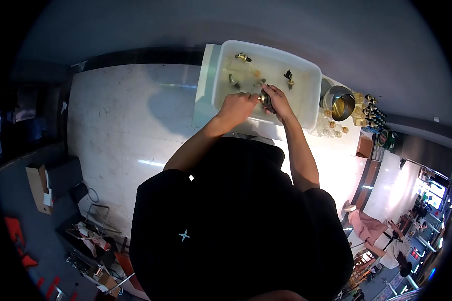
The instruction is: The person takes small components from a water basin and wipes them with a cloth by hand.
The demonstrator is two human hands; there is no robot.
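In the head view, a dark fitting with a brass-coloured end (267,102) is held between my two hands, over the near side of a white plastic tub (217,75). My right hand (278,102) is wrapped round its dark body. My left hand (239,106) is closed, with its fingertips at the brass end. Cloudy liquid fills the tub. Similar pieces lie in it: a brass-and-dark fitting (243,57) at the far left, a greyish fitting (234,82) nearer, and a black-and-brass fitting (289,78) at the right. My fingers partly hide the held piece.
Right of the tub stands a shiny metal pot (340,103) with yellowish contents. Beside it are several small clear bottles or jars (336,129) and a cluster of brass-topped pieces (370,111). A cardboard box (365,147) lies nearby. A person in pink trousers (369,226) is far right.
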